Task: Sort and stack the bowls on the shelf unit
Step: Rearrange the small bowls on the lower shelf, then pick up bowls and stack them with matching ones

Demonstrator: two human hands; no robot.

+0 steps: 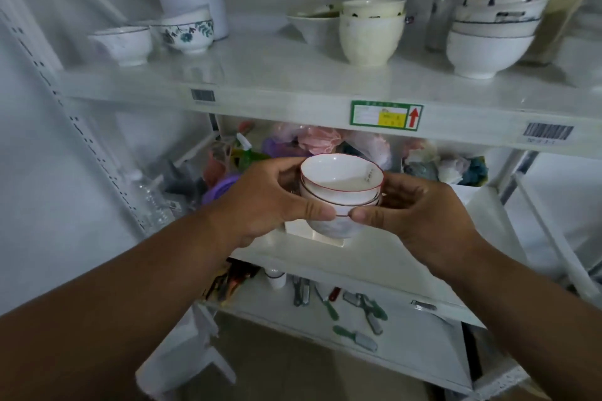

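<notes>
From the head camera, both hands hold one small stack of red-rimmed bowls (341, 192) in front of the shelf unit (293, 98). The left hand (270, 202) grips the stack on its left side, with the thumb on the near side and the fingers curled around the far side. The right hand (420, 212) grips the right side in the same way, and the two thumbs almost meet on the near wall of the lowest bowl. The stack sits upright, its top bowl white inside.

Above the grip, on the upper shelf, stand the other bowls. Up and to the left is a plain white bowl (122, 44), and just beside it a flower-pattern bowl (187, 31). Straight above the grip are the cream bowls (371, 31), nested, with a shallow white bowl (312, 26) touching behind them. Up and to the right is a taller stack of blue-rimmed bowls (495, 32).

Behind the held stack lie crumpled plastic bags (325, 140). Below the grip, on the lowest shelf, lie green-handled tools (355, 335).
</notes>
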